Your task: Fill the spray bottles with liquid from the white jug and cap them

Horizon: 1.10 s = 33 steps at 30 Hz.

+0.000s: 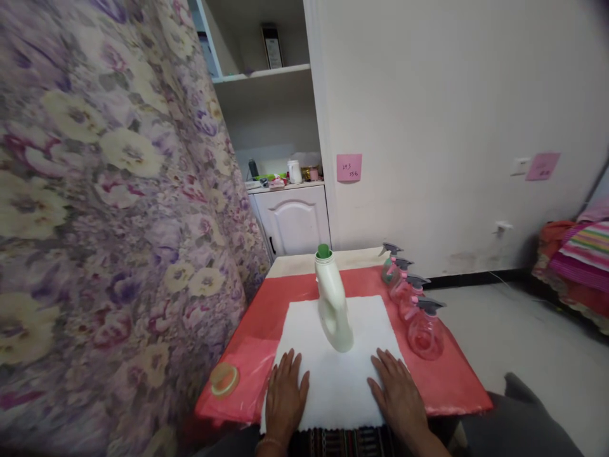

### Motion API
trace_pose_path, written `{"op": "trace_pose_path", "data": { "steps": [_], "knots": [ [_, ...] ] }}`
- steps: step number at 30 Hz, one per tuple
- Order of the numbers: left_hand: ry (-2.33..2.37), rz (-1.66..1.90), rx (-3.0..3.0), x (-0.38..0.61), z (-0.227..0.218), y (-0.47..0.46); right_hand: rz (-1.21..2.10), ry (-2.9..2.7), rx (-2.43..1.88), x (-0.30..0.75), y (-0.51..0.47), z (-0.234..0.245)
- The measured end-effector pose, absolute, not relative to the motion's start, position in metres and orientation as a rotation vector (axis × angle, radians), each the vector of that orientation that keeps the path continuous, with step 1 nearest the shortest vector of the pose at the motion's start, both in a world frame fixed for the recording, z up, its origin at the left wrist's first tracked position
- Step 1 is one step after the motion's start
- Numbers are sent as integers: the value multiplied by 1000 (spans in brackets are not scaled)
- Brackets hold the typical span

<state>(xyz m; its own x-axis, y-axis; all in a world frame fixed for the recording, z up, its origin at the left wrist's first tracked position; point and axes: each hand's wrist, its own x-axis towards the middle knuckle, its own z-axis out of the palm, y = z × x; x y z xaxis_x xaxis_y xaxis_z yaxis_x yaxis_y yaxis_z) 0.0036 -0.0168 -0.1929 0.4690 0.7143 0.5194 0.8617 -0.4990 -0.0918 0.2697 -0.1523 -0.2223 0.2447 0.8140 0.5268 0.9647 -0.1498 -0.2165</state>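
A pale green plastic jug with a side handle (334, 311) stands uncapped on a white cloth (333, 387), its green spout showing at the mouth. My left hand (286, 395) lies flat on the cloth's left part, fingers stretched out, holding nothing. On the right part of the cloth rests my right hand (397, 395), also flat with fingers spread. Both hands are apart from the jug. Left of my left hand, a round, pale-rimmed cap-like piece (224, 379) lies on the red table cover (247, 336).
Several clear spray bottles (425, 335) with grey trigger heads line the table's right side. A floral curtain (118, 222) hangs close on the left. Behind the table are a white cabinet (295, 219) and a wall with a pink note (349, 167). A bed (580, 260) stands far right.
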Motion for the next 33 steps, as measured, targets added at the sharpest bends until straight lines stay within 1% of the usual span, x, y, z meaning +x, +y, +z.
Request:
{"op": "trace_pose_path", "data": {
  "steps": [10,14,20,23,28,31,33],
  "knots": [
    [-1307,-649,-2336,0,-204,-9,-615,-1625,-1942,271,-146,-228],
    [-1312,-674,-2343,0,-204,-8,-625,-1634,-1932,272,-144,-229],
    [-1459,-771,-2485,-5,-209,2,-646,-1587,-1879,274,-140,-236],
    [-1596,-1021,-2598,12,-193,4,-800,-1597,-1819,277,-139,-234],
    [-1716,-1654,-2863,86,-130,-3,-971,-1657,-1789,282,-137,-229],
    [-1804,-1892,-2958,128,-101,-4,-1033,-1711,-1796,287,-134,-233],
    [-1855,-1996,-3030,147,-94,-3,-1063,-1752,-1790,291,-130,-238]
  ]
}}
